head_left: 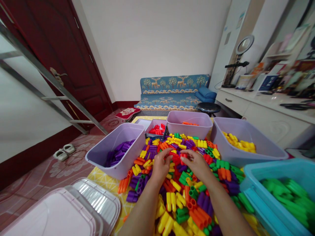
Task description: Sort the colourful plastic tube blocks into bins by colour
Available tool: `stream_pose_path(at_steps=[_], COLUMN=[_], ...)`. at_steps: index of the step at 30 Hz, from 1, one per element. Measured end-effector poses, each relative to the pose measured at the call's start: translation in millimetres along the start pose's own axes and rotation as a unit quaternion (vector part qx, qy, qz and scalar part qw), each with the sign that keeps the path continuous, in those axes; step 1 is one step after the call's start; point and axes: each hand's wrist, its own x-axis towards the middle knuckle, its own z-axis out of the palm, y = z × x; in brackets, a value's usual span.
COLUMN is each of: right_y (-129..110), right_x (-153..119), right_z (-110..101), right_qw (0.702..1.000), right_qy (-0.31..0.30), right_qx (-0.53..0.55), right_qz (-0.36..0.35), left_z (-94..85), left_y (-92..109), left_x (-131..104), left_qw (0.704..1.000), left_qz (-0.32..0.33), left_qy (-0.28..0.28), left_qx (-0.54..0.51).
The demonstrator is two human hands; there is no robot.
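Note:
A big heap of bullet-shaped plastic blocks (175, 185) in yellow, purple, green, orange and red covers the table in front of me. My right hand (197, 163) is closed, with a red plastic block (183, 158) pinched between thumb and fingers. Just left of it, my left hand (161, 165) curls its fingers around another red plastic block (171, 153), partly hidden by the fingers. Both hands are low over the middle of the heap, a short gap apart. More red blocks lie beneath them.
Around the heap stand a lilac bin (137, 131) of purple blocks, a small box (149, 125) of red ones, a bin (189, 115) with orange, another (268, 151) with yellow, and a turquoise bin (253, 196) of green. Lids (56, 213) lie at front left. A ladder (56, 83) leans left.

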Motion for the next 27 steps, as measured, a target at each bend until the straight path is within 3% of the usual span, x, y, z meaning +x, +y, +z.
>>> stream_pose_path(at_steps=[7,10,17,21,27], right_y=[-9.4,-14.3,-25.2,-30.5,-34.8], right_x=[-2.1,-3.1,-4.3,-5.2,-6.5], right_z=[1.9,3.4,6.8,8.0,7.1], right_qw=[0.999,0.998,0.982,0.98,0.983], right_qy=[0.008,0.026,0.009,0.008,0.009], right_qx=[0.03,0.047,0.173,0.187,0.176], right_qz=[0.014,0.02,0.075,0.064,0.053], left_z=[1.7,2.5,-1.6,-4.8,-6.4], left_y=[-0.9,3.4,13.8,15.9,15.0], left_x=[-0.2,-0.3,3.8,3.9,1.8], left_qw=[0.999,0.992,0.928,0.904,0.9], left_qz=[-0.03,-0.055,-0.105,-0.143,-0.144], left_qy=[0.001,-0.005,0.0,-0.006,-0.02], left_qx=[-0.031,-0.11,-0.359,-0.404,-0.412])
